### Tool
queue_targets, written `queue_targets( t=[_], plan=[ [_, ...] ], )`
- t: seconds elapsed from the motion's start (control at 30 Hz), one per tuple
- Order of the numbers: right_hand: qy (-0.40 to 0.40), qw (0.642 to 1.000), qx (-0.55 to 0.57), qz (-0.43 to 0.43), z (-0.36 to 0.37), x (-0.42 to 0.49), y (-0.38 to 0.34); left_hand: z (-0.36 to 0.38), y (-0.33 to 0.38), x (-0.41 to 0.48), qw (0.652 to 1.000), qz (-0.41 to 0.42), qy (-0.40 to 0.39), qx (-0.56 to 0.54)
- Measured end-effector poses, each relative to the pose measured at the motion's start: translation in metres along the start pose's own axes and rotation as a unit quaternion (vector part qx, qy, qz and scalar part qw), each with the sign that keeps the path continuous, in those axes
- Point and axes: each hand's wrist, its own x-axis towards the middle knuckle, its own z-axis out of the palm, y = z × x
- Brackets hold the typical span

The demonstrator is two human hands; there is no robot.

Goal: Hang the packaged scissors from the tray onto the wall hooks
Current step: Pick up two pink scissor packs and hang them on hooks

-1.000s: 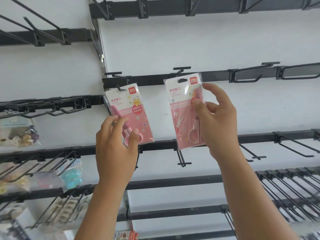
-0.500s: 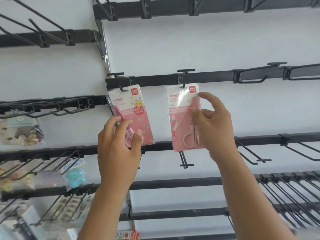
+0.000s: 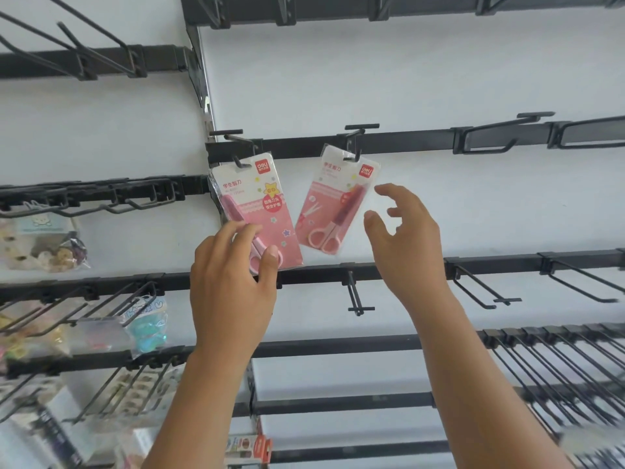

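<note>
Two pink packs of scissors hang on black wall hooks. The left pack [image 3: 260,204] hangs from the left hook [image 3: 236,150]; my left hand [image 3: 230,286] pinches its lower end between thumb and fingers. The right pack [image 3: 338,201] hangs tilted from the middle hook [image 3: 355,140], swinging free. My right hand [image 3: 406,245] is just to its right, fingers spread, touching nothing. The tray is out of view.
Black rails with wire hooks cross the white wall; bare hooks [image 3: 480,286] stick out at the right and a short one [image 3: 358,299] below the packs. Bagged trinkets [image 3: 44,245] and other small goods [image 3: 145,326] hang at the left.
My right hand slid the right pack onto the middle hook, let go and drew back to the right; the pack now hangs tilted. My left hand stays on the left pack.
</note>
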Motion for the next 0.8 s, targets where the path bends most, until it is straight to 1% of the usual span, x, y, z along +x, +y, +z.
queue_targets(
  t=[0.07, 0.17, 0.3, 0.47, 0.63, 0.8],
  plan=[
    [-0.011, 0.997, -0.064, -0.038, -0.001, -0.009, -0.005, -0.002, -0.002, -0.003, 1.000, 0.005, 0.003, 0.006],
    [-0.025, 0.983, -0.166, -0.079, 0.003, -0.025, -0.011, -0.005, -0.007, -0.010, 1.000, 0.016, -0.009, 0.023],
    [-0.025, 0.964, -0.240, -0.108, 0.018, -0.051, -0.016, -0.012, -0.015, -0.023, 0.998, 0.030, -0.037, 0.047],
    [-0.065, 0.939, -0.322, -0.097, 0.040, -0.086, -0.019, -0.020, -0.034, -0.043, 0.996, 0.028, -0.072, 0.046],
    [-0.136, 0.922, -0.357, -0.064, 0.062, -0.124, -0.022, -0.025, -0.060, -0.074, 0.992, 0.007, -0.112, 0.062],
    [-0.196, 0.911, -0.362, -0.037, 0.085, -0.168, -0.007, -0.024, -0.090, -0.120, 0.975, -0.019, -0.189, 0.113]
  ],
)
